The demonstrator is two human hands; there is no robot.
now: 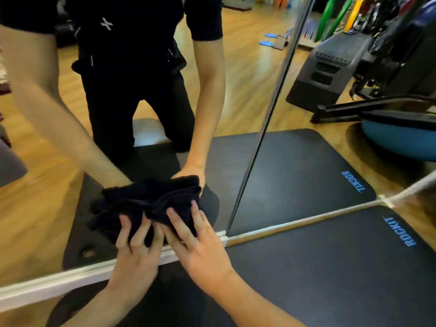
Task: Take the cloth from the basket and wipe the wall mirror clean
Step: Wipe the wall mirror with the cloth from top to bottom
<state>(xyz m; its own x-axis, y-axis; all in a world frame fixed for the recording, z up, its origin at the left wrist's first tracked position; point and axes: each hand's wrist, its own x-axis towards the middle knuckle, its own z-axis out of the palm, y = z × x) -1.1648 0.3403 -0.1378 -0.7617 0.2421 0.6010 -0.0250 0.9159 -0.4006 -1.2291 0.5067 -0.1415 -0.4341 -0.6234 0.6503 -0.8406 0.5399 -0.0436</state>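
Both hands are on the black cloth (pixel 151 204), pressing it flat against the bottom of the wall mirror (pixel 247 74): left hand (pixel 135 253) and right hand (pixel 200 251) side by side, fingers spread over it. The cloth's bunched up, long side running left-right. The black mat (pixel 342 267) underneath says ROCKIT in blue. A blue balance ball (pixel 401 138) sits off to the right.
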